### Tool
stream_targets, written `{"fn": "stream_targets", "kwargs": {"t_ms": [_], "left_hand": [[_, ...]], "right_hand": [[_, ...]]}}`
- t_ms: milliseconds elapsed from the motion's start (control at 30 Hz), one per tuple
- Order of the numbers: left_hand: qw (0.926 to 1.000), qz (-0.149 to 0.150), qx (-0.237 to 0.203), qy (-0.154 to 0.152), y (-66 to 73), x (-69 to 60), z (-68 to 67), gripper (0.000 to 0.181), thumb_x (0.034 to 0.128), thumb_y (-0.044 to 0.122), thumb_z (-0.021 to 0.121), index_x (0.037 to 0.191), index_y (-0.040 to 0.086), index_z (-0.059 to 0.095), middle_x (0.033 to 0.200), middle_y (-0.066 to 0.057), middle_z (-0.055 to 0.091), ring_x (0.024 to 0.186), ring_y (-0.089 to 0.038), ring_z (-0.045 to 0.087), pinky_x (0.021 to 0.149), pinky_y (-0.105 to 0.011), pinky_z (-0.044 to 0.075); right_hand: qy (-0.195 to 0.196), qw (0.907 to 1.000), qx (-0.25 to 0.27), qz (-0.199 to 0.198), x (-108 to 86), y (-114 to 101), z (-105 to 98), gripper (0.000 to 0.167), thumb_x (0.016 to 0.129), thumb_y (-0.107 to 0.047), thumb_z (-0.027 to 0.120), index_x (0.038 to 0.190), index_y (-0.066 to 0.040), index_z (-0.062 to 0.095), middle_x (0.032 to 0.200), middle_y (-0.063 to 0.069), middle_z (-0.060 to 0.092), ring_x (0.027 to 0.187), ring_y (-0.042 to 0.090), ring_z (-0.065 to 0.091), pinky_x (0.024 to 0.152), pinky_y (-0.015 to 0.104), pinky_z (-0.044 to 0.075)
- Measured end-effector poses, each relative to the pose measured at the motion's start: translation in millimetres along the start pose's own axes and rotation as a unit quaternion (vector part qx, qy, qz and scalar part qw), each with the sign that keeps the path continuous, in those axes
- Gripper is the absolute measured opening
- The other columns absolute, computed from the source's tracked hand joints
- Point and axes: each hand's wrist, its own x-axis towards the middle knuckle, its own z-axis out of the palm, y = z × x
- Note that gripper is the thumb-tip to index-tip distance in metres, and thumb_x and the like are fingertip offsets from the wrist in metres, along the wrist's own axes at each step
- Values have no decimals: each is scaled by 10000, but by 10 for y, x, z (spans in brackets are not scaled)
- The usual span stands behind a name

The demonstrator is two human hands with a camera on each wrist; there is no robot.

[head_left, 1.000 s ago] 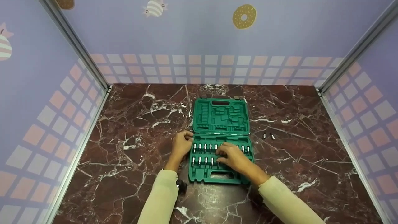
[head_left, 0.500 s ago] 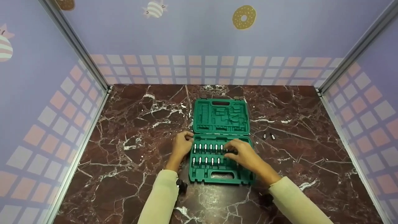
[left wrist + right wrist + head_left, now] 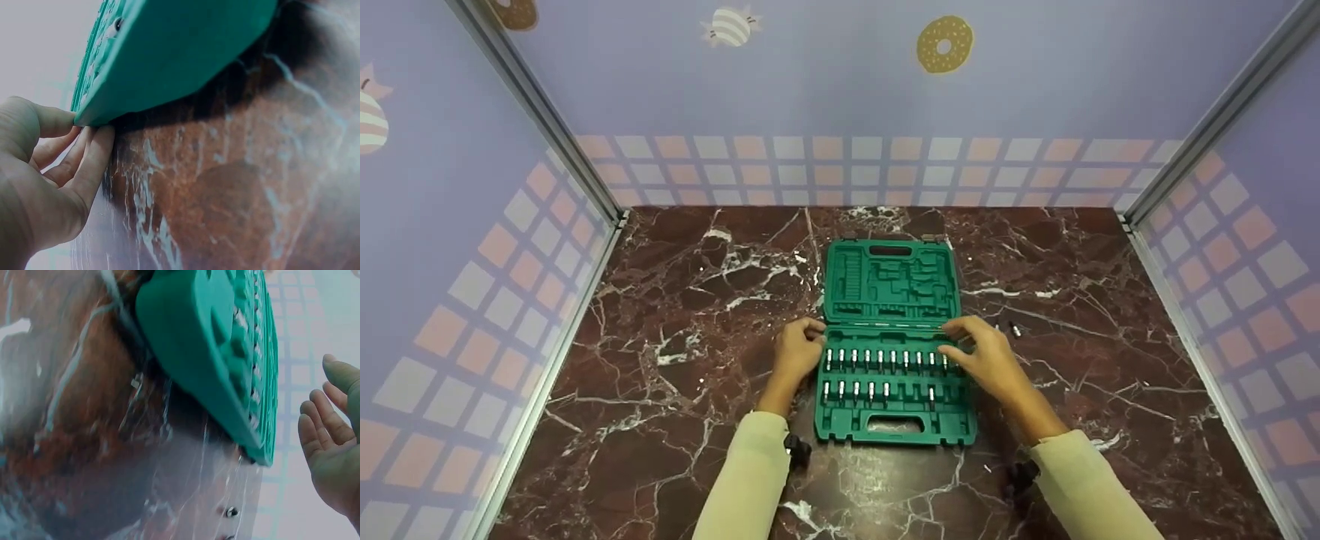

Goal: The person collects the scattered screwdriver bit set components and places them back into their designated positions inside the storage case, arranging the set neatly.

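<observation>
A green plastic case (image 3: 840, 433) lies open on the table, its moulded lid (image 3: 894, 271) folded back. Silver bit sockets with dark tips (image 3: 880, 361) fill an upper row; the lower row has several at the left and a single one (image 3: 931, 397) farther right. My left hand (image 3: 799, 349) pinches the case's left edge near the hinge, thumb above and fingers against the side in the left wrist view. My right hand (image 3: 986, 364) hovers by the right end of the upper row, thumb and fingers apart around nothing. It hides that end of the case.
A loose bit socket (image 3: 1015, 330) lies on the dark red marbled table (image 3: 697, 277), right of the case. Two small loose pieces, one a metal piece (image 3: 231, 512), show low in the right wrist view. Patterned purple panels (image 3: 840, 90) enclose the back and sides.
My right hand has moved right along the upper row to its right end, uncovering the sockets it had been over. The left hand stays at the case's left edge.
</observation>
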Motion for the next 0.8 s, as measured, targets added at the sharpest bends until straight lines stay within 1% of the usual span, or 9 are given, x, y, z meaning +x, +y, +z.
{"fn": "stream_targets", "kwargs": {"t_ms": [100, 300, 400, 467, 533, 700, 800], "left_hand": [[10000, 8, 9, 17, -7, 0, -1, 118, 909, 35, 707, 1000, 70, 774, 934, -89, 757, 902, -282, 702, 855, -468, 548], [10000, -22, -33, -7, -18, 5, 1, 123, 912, 35, 705, 1009, 70, 773, 942, -92, 755, 909, -280, 701, 861, -470, 547], [10000, -40, -31, -10, -19, 6, -2, 122, 913, 34, 708, 1010, 72, 772, 945, -90, 753, 911, -277, 699, 859, -468, 548], [10000, -43, -9, 1, -17, 0, -1, 119, 912, 36, 711, 1007, 75, 772, 942, -86, 752, 907, -274, 698, 858, -466, 547], [10000, -49, -35, -31, -12, -7, -5, 120, 918, 34, 706, 1012, 74, 770, 947, -86, 750, 909, -275, 696, 857, -468, 548], [9999, 30, -103, -43, -17, -5, -5, 122, 923, 22, 694, 1010, 67, 768, 942, -95, 749, 902, -278, 695, 846, -471, 551], [10000, 55, -73, -9, -17, -4, 2, 118, 915, 26, 698, 1000, 67, 769, 933, -94, 751, 895, -277, 698, 841, -470, 551]], "right_hand": [[219, 9997, 63, 104, -25, 85, -33, 369, 878, -135, 825, 1207, -49, 681, 1121, 124, 680, 1014, 298, 677, 862, 494, 573], [721, 9964, 146, 430, -69, 272, -106, 353, 875, -89, 823, 1184, -4, 675, 1124, 186, 669, 997, 359, 677, 834, 513, 578], [802, 9946, 182, 631, -94, 388, -148, 377, 873, -85, 822, 1199, 15, 661, 1138, 230, 652, 1011, 398, 665, 858, 539, 569], [837, 9940, 139, 694, -112, 465, -176, 395, 871, -90, 824, 1207, 30, 654, 1149, 247, 644, 1022, 415, 661, 882, 547, 558], [922, 9929, 83, 748, -135, 531, -207, 405, 866, -88, 828, 1209, 32, 649, 1163, 240, 637, 1052, 425, 653, 915, 557, 539], [1200, 9890, -186, 844, -178, 699, -288, 408, 863, -96, 834, 1207, 25, 652, 1182, 215, 636, 1080, 414, 621, 931, 523, 479], [1260, 9878, -289, 869, -198, 799, -323, 406, 865, -89, 831, 1208, 35, 650, 1191, 239, 631, 1116, 430, 592, 970, 537, 445]]}}
